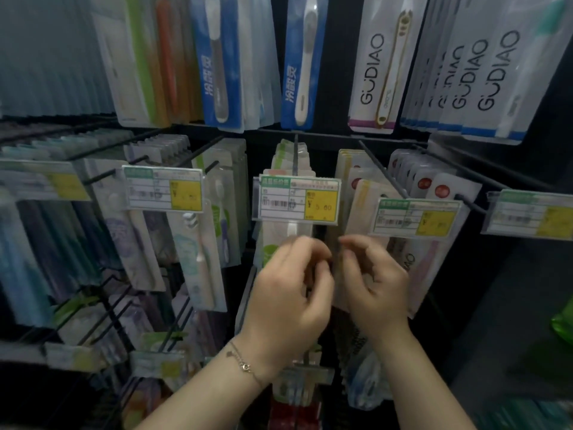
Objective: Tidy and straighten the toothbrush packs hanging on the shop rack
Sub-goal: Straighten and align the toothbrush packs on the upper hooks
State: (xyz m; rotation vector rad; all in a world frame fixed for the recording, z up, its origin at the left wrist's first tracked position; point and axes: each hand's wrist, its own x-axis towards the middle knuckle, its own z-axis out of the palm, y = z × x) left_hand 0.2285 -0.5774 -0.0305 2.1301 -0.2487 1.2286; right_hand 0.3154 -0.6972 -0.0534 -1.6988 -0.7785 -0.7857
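Note:
Toothbrush packs hang in rows on black hooks of a shop rack. My left hand (291, 290) and my right hand (373, 280) are raised side by side below the middle price tag (297, 197). The left hand's fingers curl against the pale green-and-white pack (273, 243) hanging on the middle hook (296, 153). The right hand's fingers curl at the edge of the neighbouring yellow-edged packs (364, 197). Motion blur hides whether either hand pinches a pack. A thin bracelet circles my left wrist.
White GUDIAO packs (376, 66) and blue packs (300, 66) hang on the row above. More price tags (164, 189) (415, 217) stick out on hook ends left and right. Lower hooks with packs sit under my forearms. A green bag (562, 324) shows at the right edge.

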